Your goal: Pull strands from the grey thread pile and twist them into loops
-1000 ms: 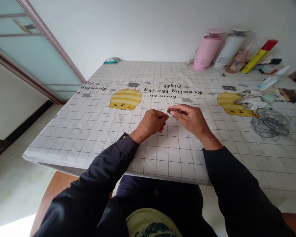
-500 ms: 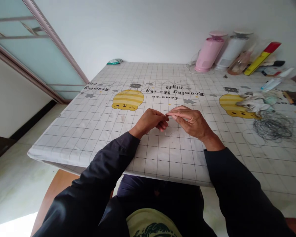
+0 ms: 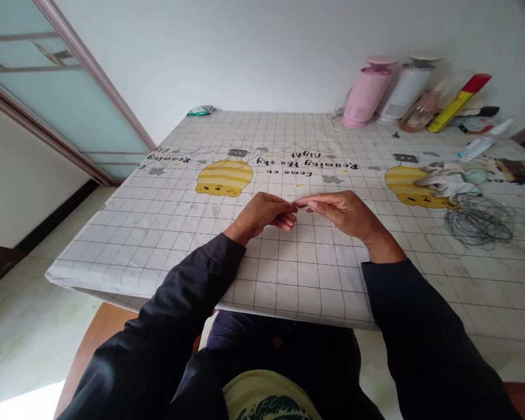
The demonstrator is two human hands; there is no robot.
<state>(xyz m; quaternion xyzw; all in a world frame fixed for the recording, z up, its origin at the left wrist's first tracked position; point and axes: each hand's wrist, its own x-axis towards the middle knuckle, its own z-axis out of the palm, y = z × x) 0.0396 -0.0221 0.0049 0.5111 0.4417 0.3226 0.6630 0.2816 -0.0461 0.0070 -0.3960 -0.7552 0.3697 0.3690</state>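
Observation:
Over the near middle of the table, my left hand (image 3: 266,214) and my right hand (image 3: 339,211) meet at their fingertips. A thin, shiny wire (image 3: 296,234) shows faintly just below the fingers, and its ends are too fine to trace. My left thumb and index finger are pinched together on it, with the other fingers curled underneath. The right hand is also closed in a pinch, its fingers long and straight, tips touching those of the left. Off to the right lies a loose tangle of thin grey wire (image 3: 479,223), apart from both hands.
A checked tablecloth (image 3: 157,251) covers the table. Crumpled cloth gloves (image 3: 450,179) lie by the tangle. At the back right stand a pink cylinder (image 3: 365,96), a white cylinder (image 3: 405,93), a clear bottle (image 3: 420,114) and a yellow-red box (image 3: 459,104). A green packet (image 3: 200,110) rests at the far left.
My right hand has tipped slightly, its wrist shifting right and its fingers flattening. The left hand keeps its pinch. The whole view has slid a little.

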